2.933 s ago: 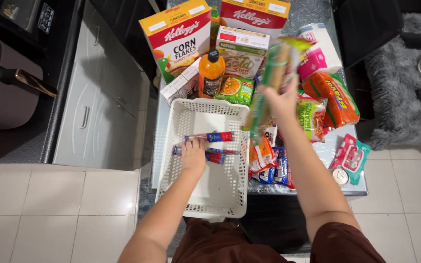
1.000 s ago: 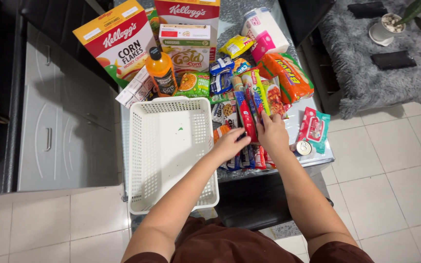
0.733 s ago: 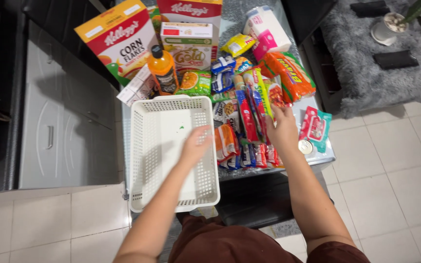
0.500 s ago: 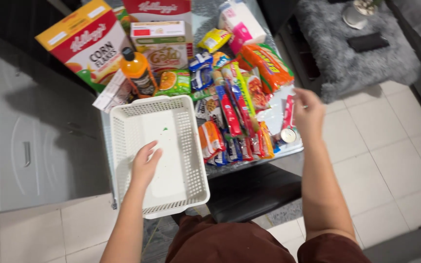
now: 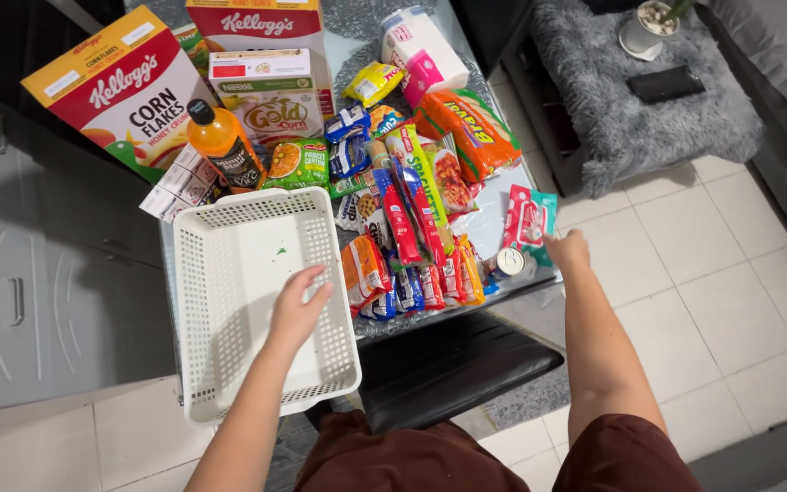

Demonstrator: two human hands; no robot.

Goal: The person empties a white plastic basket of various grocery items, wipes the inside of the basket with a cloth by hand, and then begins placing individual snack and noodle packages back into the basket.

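The left hand (image 5: 295,310) lies flat with its fingers spread, holding nothing, and rests inside the white plastic basket with holes in its sides (image 5: 195,273). The basket sits at the near left corner of the bench (image 5: 503,205), and part of it hangs over the near edge. Its floor is bare but for a tiny green speck. The right hand (image 5: 568,250) reaches out over the near right corner of the bench; its fingers point at the red and teal flat packet (image 5: 528,215) and touch its near end, but whether they grip it cannot be told. Just beside that hand stands a small round silver tin (image 5: 506,263), right by the near edge. Between the basket and the tin lies a row of small bright snack packs (image 5: 412,278), side by side, with an orange pack (image 5: 364,270) nearest the basket. Long thin packs in red and green (image 5: 412,196) lie behind them, in the middle of the bench. A fat orange bag (image 5: 466,132) lies towards the right side. At the far left corner leans a big red and yellow cereal box (image 5: 125,91), and next to it stands an orange drink bottle with a black cap (image 5: 220,146), just past the far rim of the basket. A smaller white and green cereal box (image 5: 270,96) stands behind a green pouch with an orange fruit picture (image 5: 295,164). A white and pink pack (image 5: 425,50) lies at the far edge.
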